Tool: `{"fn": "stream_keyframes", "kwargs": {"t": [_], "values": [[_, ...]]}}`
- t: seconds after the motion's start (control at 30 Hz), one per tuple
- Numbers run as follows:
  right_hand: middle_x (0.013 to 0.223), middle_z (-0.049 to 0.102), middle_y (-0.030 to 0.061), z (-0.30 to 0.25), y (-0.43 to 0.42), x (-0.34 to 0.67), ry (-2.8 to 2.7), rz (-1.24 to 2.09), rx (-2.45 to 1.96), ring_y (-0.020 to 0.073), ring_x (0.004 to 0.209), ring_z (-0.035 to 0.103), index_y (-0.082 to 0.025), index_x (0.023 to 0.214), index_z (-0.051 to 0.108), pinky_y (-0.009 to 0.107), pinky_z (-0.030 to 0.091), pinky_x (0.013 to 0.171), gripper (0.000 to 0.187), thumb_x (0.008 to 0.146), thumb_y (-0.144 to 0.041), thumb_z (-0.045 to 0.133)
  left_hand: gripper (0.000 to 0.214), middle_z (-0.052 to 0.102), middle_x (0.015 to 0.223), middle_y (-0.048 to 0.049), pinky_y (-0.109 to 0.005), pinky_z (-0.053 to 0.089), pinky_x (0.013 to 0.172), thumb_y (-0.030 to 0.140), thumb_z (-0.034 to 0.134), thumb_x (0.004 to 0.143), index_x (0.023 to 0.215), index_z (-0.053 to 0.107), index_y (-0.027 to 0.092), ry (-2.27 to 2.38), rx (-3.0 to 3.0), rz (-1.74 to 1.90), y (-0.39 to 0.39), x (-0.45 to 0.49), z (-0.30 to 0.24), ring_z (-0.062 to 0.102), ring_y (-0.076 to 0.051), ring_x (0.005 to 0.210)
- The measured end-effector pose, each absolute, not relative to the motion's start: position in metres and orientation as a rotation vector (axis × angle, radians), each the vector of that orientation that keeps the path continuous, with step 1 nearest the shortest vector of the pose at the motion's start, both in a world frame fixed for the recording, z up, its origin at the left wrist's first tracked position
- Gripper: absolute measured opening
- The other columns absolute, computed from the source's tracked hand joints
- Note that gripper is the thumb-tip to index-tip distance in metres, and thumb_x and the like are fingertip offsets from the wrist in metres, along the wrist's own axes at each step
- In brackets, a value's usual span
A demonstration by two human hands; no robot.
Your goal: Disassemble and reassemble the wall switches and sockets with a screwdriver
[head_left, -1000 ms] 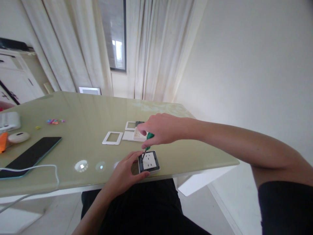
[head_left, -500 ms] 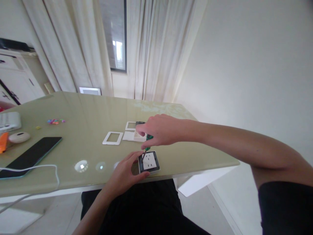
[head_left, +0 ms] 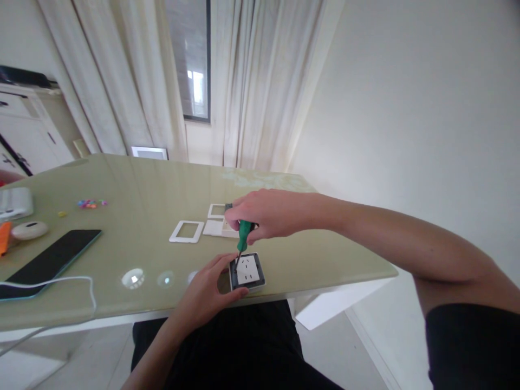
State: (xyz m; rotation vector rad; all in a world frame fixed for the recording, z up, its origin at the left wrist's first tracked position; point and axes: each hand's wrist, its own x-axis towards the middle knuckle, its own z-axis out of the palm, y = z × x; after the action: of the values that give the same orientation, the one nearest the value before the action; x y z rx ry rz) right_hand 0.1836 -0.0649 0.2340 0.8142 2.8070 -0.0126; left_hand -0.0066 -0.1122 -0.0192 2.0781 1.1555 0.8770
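A wall socket (head_left: 247,270) with a white face and dark grey surround lies face up near the table's front edge. My left hand (head_left: 207,290) grips it from the left, thumb at its front edge and fingers at its back left corner. Above it, my right hand (head_left: 260,216) is closed round the handle of a green screwdriver (head_left: 244,234). The screwdriver's shaft slants down, and its tip meets the left side of the socket's dark surround. Whatever the tip sits in is too small to make out.
Behind the socket lie a white frame (head_left: 187,232), another white frame (head_left: 216,210) and a white plate (head_left: 213,227). To the left are a phone (head_left: 52,260) crossed by a white cable (head_left: 73,279), small coloured pieces (head_left: 91,204) and a white rounded object (head_left: 30,230).
My right hand has shifted its fingers on the screwdriver, so more of the green handle shows. The left hand and the socket stay in place.
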Motion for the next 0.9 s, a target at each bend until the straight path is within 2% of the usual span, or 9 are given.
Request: {"fn": "stream_keyframes", "kwargs": {"t": [0.13,0.2,0.3,0.4,0.57,0.63,0.77,0.83,0.9], "values": [[0.089,0.075,0.0081,0.230,-0.067,0.179,2.722,0.148,1.006,0.0215,0.076,0.062,-0.019,0.099,0.075,0.033,0.024,0.061,0.039,0.105,-0.058,0.068,0.068,0.070,0.152,-0.0122,-0.051,0.055,0.118,0.045,0.086,0.089,0.151,0.064,0.025,1.177,2.068,0.888,-0.111,-0.007,-0.023,0.069,-0.037,0.137],[0.094,0.077,0.0088,0.230,-0.069,0.177,2.695,0.137,1.035,0.0221,0.076,0.062,-0.020,0.104,0.075,0.033,0.024,0.061,0.043,0.105,-0.062,0.065,0.069,0.070,0.151,-0.0134,-0.052,0.055,0.118,0.046,0.086,0.090,0.151,0.063,0.024,1.177,2.054,0.871,-0.111,-0.008,-0.023,0.070,-0.037,0.135],[0.114,0.077,0.0071,0.235,-0.071,0.177,2.727,0.019,0.845,0.0202,0.087,0.065,-0.022,0.115,0.071,0.031,0.030,0.063,0.023,0.104,-0.041,0.075,0.068,0.069,0.152,-0.0129,-0.051,0.055,0.118,0.045,0.085,0.091,0.151,0.062,0.024,1.166,2.045,0.850,-0.112,-0.007,-0.020,0.069,-0.036,0.135],[0.113,0.077,0.0074,0.236,-0.070,0.177,2.755,0.027,0.750,0.0204,0.094,0.067,-0.020,0.111,0.072,0.031,0.031,0.066,0.013,0.104,-0.031,0.075,0.066,0.069,0.152,-0.0114,-0.051,0.054,0.118,0.043,0.085,0.091,0.150,0.062,0.026,1.153,2.041,0.848,-0.112,-0.006,-0.018,0.068,-0.036,0.136],[0.093,0.077,0.0125,0.225,-0.065,0.176,2.672,0.191,1.028,0.0244,0.077,0.065,-0.017,0.105,0.075,0.033,0.023,0.062,0.052,0.113,-0.062,0.050,0.066,0.069,0.153,-0.0110,-0.051,0.055,0.117,0.043,0.084,0.091,0.151,0.061,0.028,1.149,2.031,0.853,-0.111,-0.006,-0.020,0.069,-0.036,0.135],[0.098,0.076,0.0099,0.227,-0.063,0.179,2.691,0.076,1.003,0.0231,0.081,0.065,-0.019,0.110,0.073,0.032,0.027,0.063,0.039,0.110,-0.056,0.061,0.066,0.069,0.153,-0.0109,-0.052,0.055,0.117,0.043,0.084,0.091,0.151,0.061,0.028,1.144,2.023,0.862,-0.112,-0.006,-0.021,0.069,-0.036,0.135],[0.113,0.076,0.0067,0.241,-0.064,0.183,2.776,-0.084,0.748,0.0201,0.098,0.068,-0.019,0.111,0.073,0.029,0.037,0.072,0.017,0.097,-0.024,0.082,0.065,0.070,0.151,-0.0128,-0.053,0.056,0.116,0.046,0.084,0.091,0.149,0.063,0.026,1.150,2.011,0.878,-0.113,-0.005,-0.019,0.070,-0.037,0.135],[0.109,0.079,0.0077,0.242,-0.067,0.181,2.764,-0.001,0.796,0.0228,0.097,0.070,-0.020,0.111,0.075,0.031,0.036,0.071,0.016,0.099,-0.030,0.080,0.065,0.071,0.151,-0.0134,-0.053,0.057,0.116,0.047,0.084,0.090,0.148,0.064,0.025,1.162,2.009,0.883,-0.113,-0.005,-0.019,0.071,-0.037,0.134],[0.102,0.080,0.0114,0.238,-0.069,0.177,2.707,0.117,0.932,0.0271,0.092,0.072,-0.019,0.109,0.078,0.032,0.032,0.066,0.033,0.102,-0.051,0.075,0.064,0.071,0.151,-0.0130,-0.053,0.056,0.116,0.046,0.085,0.089,0.147,0.065,0.026,1.168,2.013,0.896,-0.112,-0.005,-0.021,0.071,-0.037,0.135]]}}
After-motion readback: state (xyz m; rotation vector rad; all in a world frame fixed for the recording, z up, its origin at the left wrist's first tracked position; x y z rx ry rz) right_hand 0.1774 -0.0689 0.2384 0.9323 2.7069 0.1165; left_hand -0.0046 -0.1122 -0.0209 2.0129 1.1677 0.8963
